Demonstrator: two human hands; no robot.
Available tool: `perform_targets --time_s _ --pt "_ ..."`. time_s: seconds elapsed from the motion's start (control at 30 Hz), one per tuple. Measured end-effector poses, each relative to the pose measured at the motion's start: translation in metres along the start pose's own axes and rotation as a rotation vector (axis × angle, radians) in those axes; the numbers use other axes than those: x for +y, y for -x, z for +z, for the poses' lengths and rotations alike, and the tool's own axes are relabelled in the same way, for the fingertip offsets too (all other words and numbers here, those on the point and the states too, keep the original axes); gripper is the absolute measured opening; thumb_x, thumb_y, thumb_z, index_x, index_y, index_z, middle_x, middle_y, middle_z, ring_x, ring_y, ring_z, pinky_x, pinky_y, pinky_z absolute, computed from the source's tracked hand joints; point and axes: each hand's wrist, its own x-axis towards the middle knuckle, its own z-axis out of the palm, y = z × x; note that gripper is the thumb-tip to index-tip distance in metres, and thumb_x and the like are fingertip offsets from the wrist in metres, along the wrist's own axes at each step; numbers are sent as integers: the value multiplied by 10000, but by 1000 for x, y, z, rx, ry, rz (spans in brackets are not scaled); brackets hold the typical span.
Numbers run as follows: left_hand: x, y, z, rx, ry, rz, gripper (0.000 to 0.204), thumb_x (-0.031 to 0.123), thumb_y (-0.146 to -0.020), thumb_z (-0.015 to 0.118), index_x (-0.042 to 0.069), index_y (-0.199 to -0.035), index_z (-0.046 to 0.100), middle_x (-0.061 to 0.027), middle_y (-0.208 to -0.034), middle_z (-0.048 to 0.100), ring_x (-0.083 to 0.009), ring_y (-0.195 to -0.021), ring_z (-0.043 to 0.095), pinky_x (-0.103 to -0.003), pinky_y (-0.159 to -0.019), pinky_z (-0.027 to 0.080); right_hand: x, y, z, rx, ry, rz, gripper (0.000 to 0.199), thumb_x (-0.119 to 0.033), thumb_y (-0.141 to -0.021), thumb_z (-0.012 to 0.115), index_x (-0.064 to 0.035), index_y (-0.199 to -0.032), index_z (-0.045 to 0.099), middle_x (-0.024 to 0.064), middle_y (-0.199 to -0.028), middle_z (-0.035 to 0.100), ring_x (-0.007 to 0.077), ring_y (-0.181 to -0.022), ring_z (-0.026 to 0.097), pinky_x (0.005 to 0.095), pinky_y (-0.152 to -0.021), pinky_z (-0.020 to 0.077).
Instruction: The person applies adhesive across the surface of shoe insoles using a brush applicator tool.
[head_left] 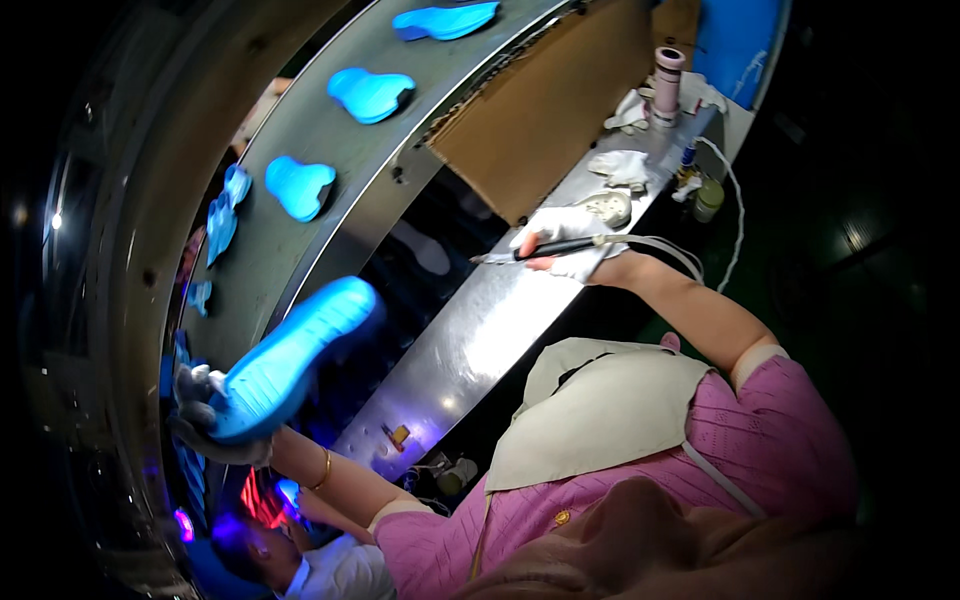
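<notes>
My left hand (215, 430), in a grey glove, is closed round one end of a bright blue shoe sole (305, 345). The sole is tilted up beside the conveyor, its ribbed face showing. Further right, my right hand (575, 245) wears a white glove with bare fingertips showing. It is closed on a pen-shaped soldering iron (560, 247) with a dark handle, a thin metal tip and a pale cord. The tip points left over a metal ledge (475, 325).
More blue soles lie along the curved conveyor (345, 165). A cardboard sheet (545, 110) stands between it and the ledge. On the ledge are a pink bottle (667, 85), white cloths (620, 168) and a pale oval object (608, 208). Another person (330, 570) is at lower left.
</notes>
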Motion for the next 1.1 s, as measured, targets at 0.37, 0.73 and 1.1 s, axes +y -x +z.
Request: perform_targets --time_s 0.37,0.73,1.1 --pt "-161 133 150 183 1109 -1015 895 781 -815 442 78 -1367 481 -239 -1445 439 -460 -1343 384 -648 -1126 202 -13 13 -8 101 -236 108 145 -10 -809 720 -66 -892 615 16 -827 659 88 -761 617 241 -714 507" --pt "-180 156 201 502 792 -957 776 735 -885 419 111 -1337 518 -108 -1245 614 -252 -1061 629 -420 -948 525 -28 -19 14 209 -97 66 164 -48 -809 713 -65 -890 571 30 -771 621 84 -714 597 245 -665 500" --pt "-186 175 205 585 875 -1007 826 746 -877 425 107 -1399 427 -132 -1316 547 -283 -1152 565 -430 -1015 470 -34 -13 43 118 -111 6 206 22 -835 651 -41 -987 526 59 -812 634 96 -719 637 228 -682 522"
